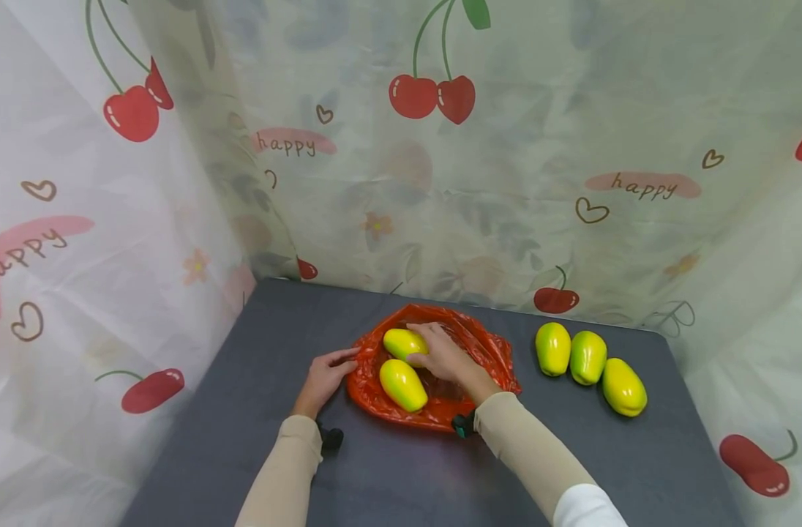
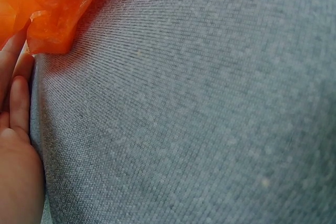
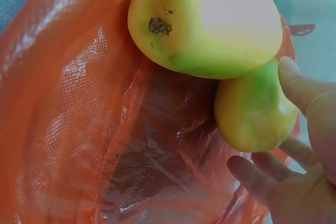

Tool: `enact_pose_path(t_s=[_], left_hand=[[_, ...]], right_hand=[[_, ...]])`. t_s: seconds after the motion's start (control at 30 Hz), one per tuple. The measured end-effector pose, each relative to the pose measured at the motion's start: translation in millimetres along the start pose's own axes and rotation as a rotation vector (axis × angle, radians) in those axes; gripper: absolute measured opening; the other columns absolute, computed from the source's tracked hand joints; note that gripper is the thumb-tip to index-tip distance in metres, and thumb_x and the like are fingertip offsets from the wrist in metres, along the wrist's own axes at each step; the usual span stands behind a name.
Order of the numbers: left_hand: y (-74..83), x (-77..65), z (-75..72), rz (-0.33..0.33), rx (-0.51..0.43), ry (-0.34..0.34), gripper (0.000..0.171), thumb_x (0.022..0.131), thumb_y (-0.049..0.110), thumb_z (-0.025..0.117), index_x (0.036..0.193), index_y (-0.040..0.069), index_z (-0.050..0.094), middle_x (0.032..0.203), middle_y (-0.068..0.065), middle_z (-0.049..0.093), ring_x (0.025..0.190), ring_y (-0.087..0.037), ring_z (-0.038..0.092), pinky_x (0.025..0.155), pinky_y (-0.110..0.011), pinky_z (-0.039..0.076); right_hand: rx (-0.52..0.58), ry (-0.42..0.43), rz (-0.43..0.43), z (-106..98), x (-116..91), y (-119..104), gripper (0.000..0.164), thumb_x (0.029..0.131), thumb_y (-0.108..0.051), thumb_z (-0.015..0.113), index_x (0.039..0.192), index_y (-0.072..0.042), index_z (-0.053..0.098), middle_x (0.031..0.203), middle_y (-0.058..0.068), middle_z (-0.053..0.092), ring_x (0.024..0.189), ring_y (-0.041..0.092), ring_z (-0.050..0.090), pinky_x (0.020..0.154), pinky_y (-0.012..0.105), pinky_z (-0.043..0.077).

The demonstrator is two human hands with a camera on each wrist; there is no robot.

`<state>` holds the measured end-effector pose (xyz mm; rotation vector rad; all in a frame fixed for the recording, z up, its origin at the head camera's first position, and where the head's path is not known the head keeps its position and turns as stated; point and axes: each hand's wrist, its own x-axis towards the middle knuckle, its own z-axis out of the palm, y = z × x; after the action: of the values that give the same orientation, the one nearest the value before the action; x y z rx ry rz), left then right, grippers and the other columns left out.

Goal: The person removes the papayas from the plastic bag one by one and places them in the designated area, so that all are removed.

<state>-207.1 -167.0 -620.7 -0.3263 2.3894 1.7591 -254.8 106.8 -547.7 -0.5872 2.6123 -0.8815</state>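
An open red plastic bag (image 1: 470,333) lies on the table with two yellow-green mangoes inside. One mango (image 1: 403,385) is at the near side of the bag; the other mango (image 1: 401,342) lies behind it. My left hand (image 1: 325,380) pinches the bag's left edge; in the left wrist view its fingers (image 2: 19,95) meet the orange-looking plastic. Over the bag, my right hand (image 1: 443,355) has thumb and fingers on either side of the far mango. The right wrist view shows those fingers (image 3: 257,179) spread loosely beside this mango (image 3: 257,111).
To the right of the bag sit a mango (image 1: 552,349), a second mango (image 1: 588,358) and a third mango (image 1: 624,387) on the dark grey table (image 1: 388,476). A cherry-print curtain (image 1: 506,183) hangs behind the table and along both sides.
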Motion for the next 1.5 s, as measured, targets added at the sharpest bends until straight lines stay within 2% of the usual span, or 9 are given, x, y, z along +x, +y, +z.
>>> enact_pose_path(t_s=[0.27, 0.37, 0.47, 0.57, 0.77, 0.87, 1.1, 1.5], left_hand=[[-0.4, -0.5, 0.4, 0.006, -0.018, -0.005, 0.032, 0.096, 0.03, 0.07, 0.128, 0.027, 0.073, 0.14, -0.006, 0.066, 0.14, -0.027, 0.054, 0.12, -0.052, 0.039], [-0.1, -0.6, 0.3, 0.011, -0.019, -0.003, 0.032, 0.096, 0.03, 0.07, 0.128, 0.027, 0.073, 0.138, -0.006, 0.068, 0.138, -0.027, 0.055, 0.12, -0.052, 0.04], [-0.3, -0.7, 0.0, 0.011, -0.017, 0.001, 0.032, 0.096, 0.03, 0.07, 0.128, 0.027, 0.073, 0.138, -0.006, 0.068, 0.139, -0.027, 0.055, 0.12, -0.052, 0.039], [-0.8, -0.7, 0.1, 0.009, -0.019, 0.007, 0.032, 0.096, 0.03, 0.07, 0.128, 0.027, 0.073, 0.139, -0.006, 0.067, 0.139, -0.028, 0.054, 0.121, -0.052, 0.039], [-3.1, -0.2, 1.6, 0.012, -0.013, 0.01, 0.033, 0.096, 0.029, 0.07, 0.129, 0.026, 0.073, 0.142, -0.007, 0.065, 0.141, -0.028, 0.053, 0.121, -0.052, 0.038], [-3.1, 0.0, 2.0, 0.014, -0.017, 0.01, 0.033, 0.095, 0.03, 0.071, 0.128, 0.026, 0.073, 0.141, -0.007, 0.066, 0.14, -0.028, 0.053, 0.121, -0.052, 0.038], [-3.3, 0.4, 1.5, 0.024, -0.011, 0.02, 0.033, 0.095, 0.03, 0.071, 0.128, 0.025, 0.073, 0.137, -0.007, 0.068, 0.137, -0.028, 0.056, 0.12, -0.052, 0.04], [-2.2, 1.2, 0.3, 0.02, -0.012, 0.007, 0.033, 0.096, 0.029, 0.07, 0.129, 0.025, 0.073, 0.14, -0.007, 0.066, 0.139, -0.029, 0.054, 0.12, -0.053, 0.039]], right_hand=[[-0.024, -0.017, 0.003, 0.7, 1.4, 0.5, 0.065, 0.1, -0.029, 0.066, 0.157, -0.015, 0.04, 0.148, 0.014, 0.047, 0.125, 0.029, 0.054, 0.109, 0.05, 0.048], [-0.027, -0.015, 0.007, 1.3, 2.8, 2.6, 0.065, 0.1, -0.028, 0.066, 0.157, -0.013, 0.039, 0.151, 0.014, 0.047, 0.129, 0.03, 0.052, 0.111, 0.051, 0.047], [-0.026, -0.015, 0.009, 2.0, 3.9, 4.0, 0.065, 0.1, -0.028, 0.066, 0.157, -0.013, 0.039, 0.155, 0.013, 0.045, 0.141, 0.033, 0.046, 0.116, 0.053, 0.042], [-0.019, -0.014, 0.003, 1.7, 3.9, 4.2, 0.065, 0.1, -0.027, 0.066, 0.157, -0.013, 0.039, 0.156, 0.013, 0.045, 0.142, 0.034, 0.045, 0.117, 0.053, 0.042], [-0.026, -0.003, -0.01, 0.0, 1.7, 3.8, 0.063, 0.1, -0.027, 0.067, 0.156, -0.013, 0.041, 0.145, 0.012, 0.052, 0.119, 0.027, 0.056, 0.106, 0.048, 0.05], [-0.027, 0.014, -0.004, -1.6, 0.2, 4.3, 0.063, 0.099, -0.028, 0.068, 0.155, -0.013, 0.043, 0.143, 0.011, 0.053, 0.118, 0.026, 0.055, 0.106, 0.048, 0.05], [0.058, 0.08, 0.015, -7.7, -5.8, 6.0, 0.061, 0.098, -0.025, 0.069, 0.153, -0.012, 0.046, 0.152, 0.013, 0.049, 0.129, 0.031, 0.053, 0.107, 0.051, 0.048], [0.079, 0.127, 0.041, -26.3, -22.1, 10.4, 0.064, 0.097, -0.029, 0.071, 0.154, -0.017, 0.045, 0.145, 0.008, 0.053, 0.121, 0.026, 0.055, 0.106, 0.048, 0.05]])
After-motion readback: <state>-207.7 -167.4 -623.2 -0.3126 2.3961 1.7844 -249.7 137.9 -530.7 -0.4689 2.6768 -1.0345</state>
